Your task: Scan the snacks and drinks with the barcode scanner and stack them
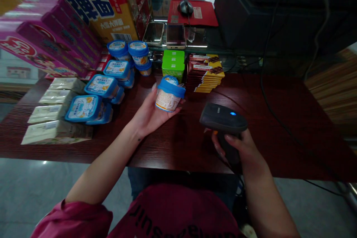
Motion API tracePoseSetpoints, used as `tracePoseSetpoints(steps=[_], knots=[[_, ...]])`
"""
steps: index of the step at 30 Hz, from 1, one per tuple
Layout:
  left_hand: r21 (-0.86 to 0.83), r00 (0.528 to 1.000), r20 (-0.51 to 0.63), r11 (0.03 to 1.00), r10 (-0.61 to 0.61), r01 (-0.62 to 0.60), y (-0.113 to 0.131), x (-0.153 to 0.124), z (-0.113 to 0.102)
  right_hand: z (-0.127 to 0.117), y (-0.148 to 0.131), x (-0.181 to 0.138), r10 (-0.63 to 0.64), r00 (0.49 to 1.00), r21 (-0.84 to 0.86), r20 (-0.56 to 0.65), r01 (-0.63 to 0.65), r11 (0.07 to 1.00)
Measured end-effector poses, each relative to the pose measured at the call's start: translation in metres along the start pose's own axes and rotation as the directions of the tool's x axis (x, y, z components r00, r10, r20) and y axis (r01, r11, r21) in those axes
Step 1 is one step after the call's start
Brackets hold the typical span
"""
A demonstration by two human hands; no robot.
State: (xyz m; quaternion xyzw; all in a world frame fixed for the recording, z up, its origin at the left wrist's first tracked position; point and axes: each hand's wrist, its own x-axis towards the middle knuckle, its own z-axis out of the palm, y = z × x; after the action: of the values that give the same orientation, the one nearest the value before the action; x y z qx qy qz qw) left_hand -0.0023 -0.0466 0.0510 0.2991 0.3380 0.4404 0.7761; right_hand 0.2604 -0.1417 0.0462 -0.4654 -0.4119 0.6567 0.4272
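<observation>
My left hand is closed round a small round tub with a blue lid and a printed white and orange side, held tilted above the table. In my right hand is a black barcode scanner with a blue light lit on top. My fingers wrap its handle, and its head points left toward the tub, with a gap between them. Beyond the tub stand green boxes in a row and a stack of chocolate bar packs. More blue-lidded tubs sit stacked left of my left hand.
Pale cartons line the left side of the dark wood table. Purple boxes and a large noodle carton stand behind. A mouse rests on a red mat near two phones. A cable crosses the right side.
</observation>
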Motion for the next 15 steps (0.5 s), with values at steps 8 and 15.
tracePoseSetpoints(steps=[8,15], knots=[[0.031,0.997,-0.057,0.998,0.061,-0.060,-0.005,0.003,-0.002,0.002,0.000,0.008,-0.044,0.998,-0.093,0.045,0.048,0.995],[0.001,0.999,0.019,1.000,-0.031,0.031,-0.002,0.007,-0.005,-0.006,0.014,0.017,-0.149,0.988,-0.275,0.043,0.155,0.949]])
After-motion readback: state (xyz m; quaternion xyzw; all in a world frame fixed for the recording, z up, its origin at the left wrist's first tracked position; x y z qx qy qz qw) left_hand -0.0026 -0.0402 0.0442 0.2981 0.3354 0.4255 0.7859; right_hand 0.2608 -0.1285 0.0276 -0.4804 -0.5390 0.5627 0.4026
